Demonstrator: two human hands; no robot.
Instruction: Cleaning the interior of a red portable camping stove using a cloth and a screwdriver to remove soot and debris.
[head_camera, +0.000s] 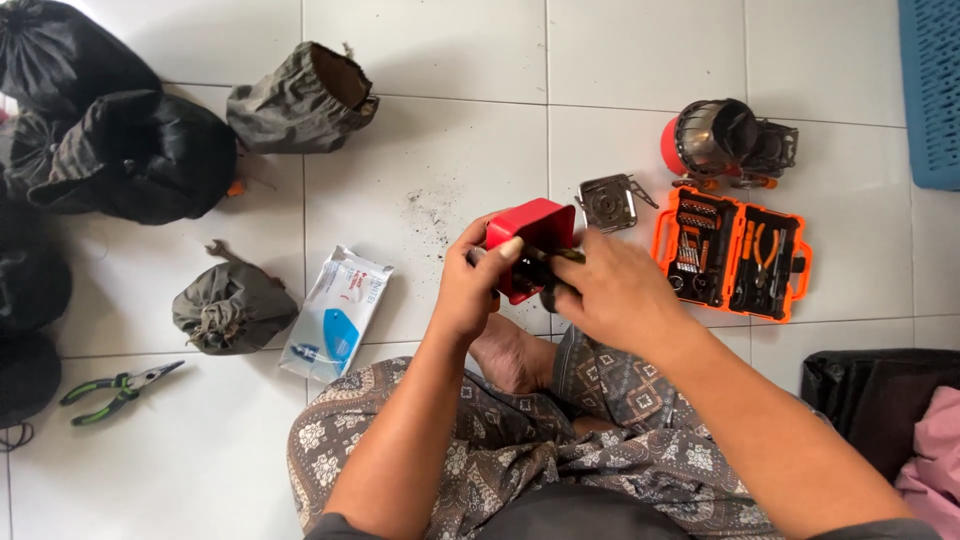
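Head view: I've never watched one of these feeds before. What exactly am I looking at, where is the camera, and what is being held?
There is no machine here: the camera sits on a person's head and looks straight down at their own two bare hands and crossed legs on a white tiled floor. The left hand and the right hand together hold a red box-shaped part; the right hand also grips a dark rod-like tool against it, though what kind I cannot tell.

On the floor, to the right, lies an open orange tool case, with a small metal plate and a red-and-metal cylindrical device beside it. To the left are a white packet, green-handled pliers, a small grey pouch and several dark bags.
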